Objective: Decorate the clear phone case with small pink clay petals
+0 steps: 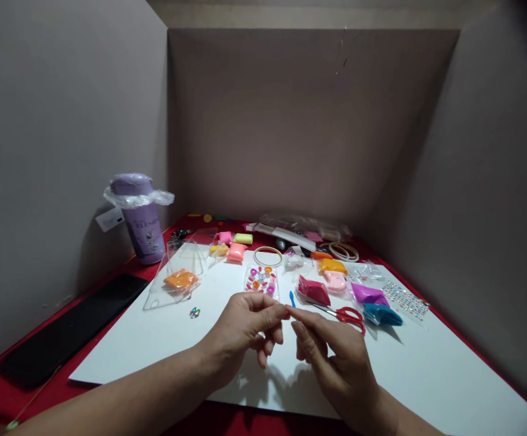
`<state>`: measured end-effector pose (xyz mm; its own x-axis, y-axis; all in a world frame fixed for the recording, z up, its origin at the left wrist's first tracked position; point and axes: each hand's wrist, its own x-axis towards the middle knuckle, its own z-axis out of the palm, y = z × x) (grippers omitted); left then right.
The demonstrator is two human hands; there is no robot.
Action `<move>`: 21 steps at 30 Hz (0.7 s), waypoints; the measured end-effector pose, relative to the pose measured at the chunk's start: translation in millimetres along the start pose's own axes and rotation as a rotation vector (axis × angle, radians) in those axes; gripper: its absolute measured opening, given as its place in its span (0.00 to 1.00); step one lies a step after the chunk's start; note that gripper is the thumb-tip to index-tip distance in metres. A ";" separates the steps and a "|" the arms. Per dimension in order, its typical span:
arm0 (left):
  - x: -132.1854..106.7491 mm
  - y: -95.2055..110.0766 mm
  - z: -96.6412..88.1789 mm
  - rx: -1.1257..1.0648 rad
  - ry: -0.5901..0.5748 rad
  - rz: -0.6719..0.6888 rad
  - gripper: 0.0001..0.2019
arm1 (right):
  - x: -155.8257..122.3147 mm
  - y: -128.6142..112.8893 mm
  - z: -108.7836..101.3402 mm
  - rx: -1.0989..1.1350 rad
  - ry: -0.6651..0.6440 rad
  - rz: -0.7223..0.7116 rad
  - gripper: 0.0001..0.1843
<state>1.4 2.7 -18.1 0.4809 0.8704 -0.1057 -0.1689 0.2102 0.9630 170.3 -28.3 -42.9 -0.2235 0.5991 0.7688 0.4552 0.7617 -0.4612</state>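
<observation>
My left hand (247, 327) and my right hand (331, 354) meet above the white board (154, 339), fingertips pinched together around something too small to make out. Just beyond them lies a clear phone case (261, 281) decorated with coloured beads. A small blue tool (292, 298) and red-handled scissors (345, 315) lie to the right of the case. A small gem sticker (195, 312) rests on the board to the left of my hands.
Packets of coloured clay lie around: orange (180, 279), red (314, 290), purple (368, 294), blue (382, 314). A purple tumbler (141, 221) stands at the back left, a black flat object (70, 330) lies on the left. A rhinestone sheet (406, 300) is on the right. Cardboard walls enclose the table.
</observation>
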 end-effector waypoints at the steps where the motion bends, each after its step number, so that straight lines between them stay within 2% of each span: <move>1: -0.2 -0.2 0.0 -0.001 0.000 0.000 0.19 | -0.2 0.2 0.1 0.002 -0.002 0.000 0.16; 21: 0.9 0.0 -0.4 -0.010 -0.058 0.011 0.16 | -1.6 1.0 0.9 0.034 0.040 0.061 0.14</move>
<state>1.5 3.6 -18.3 0.5279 0.8455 -0.0803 -0.1828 0.2054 0.9614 170.3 -28.3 -45.0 -0.1618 0.6349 0.7555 0.4368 0.7326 -0.5221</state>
